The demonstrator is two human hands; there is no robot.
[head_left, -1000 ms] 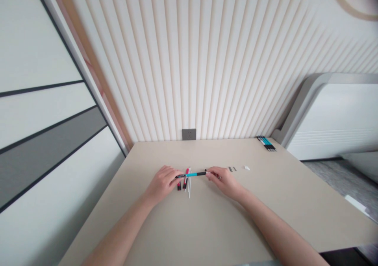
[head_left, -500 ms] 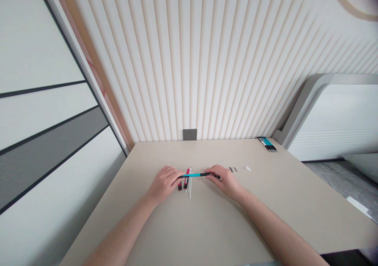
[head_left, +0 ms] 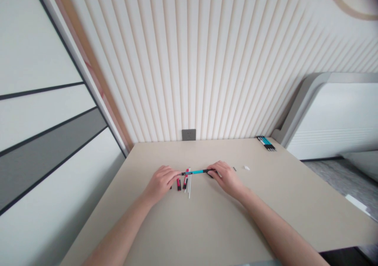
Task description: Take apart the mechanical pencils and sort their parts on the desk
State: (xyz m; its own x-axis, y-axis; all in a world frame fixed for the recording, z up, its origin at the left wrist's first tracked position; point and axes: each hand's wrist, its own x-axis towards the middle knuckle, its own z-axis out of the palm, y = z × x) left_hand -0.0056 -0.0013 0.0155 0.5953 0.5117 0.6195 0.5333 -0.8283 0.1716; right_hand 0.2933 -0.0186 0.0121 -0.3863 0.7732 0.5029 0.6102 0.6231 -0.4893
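I hold a teal and black pen point(head_left: 197, 172) level above the beige table point(head_left: 206, 218). My left hand point(head_left: 161, 181) pinches its left end. My right hand point(head_left: 226, 176) is closed round its right end. Under the pen lie red and black pen parts point(head_left: 185, 179) and thin white refill tubes point(head_left: 189, 183). Just right of my right hand sit a small dark piece point(head_left: 234, 169) and a small white piece point(head_left: 246, 167).
A bundle of teal and black pens point(head_left: 266, 143) lies at the table's far right corner. A grey wall socket point(head_left: 189, 134) sits at the back edge, under a ribbed wall. A white cabinet point(head_left: 333, 116) stands to the right.
My right hand has slid left along the pen and now covers more of its right end. One dark piece near that hand is now hidden. The left hand has barely moved.
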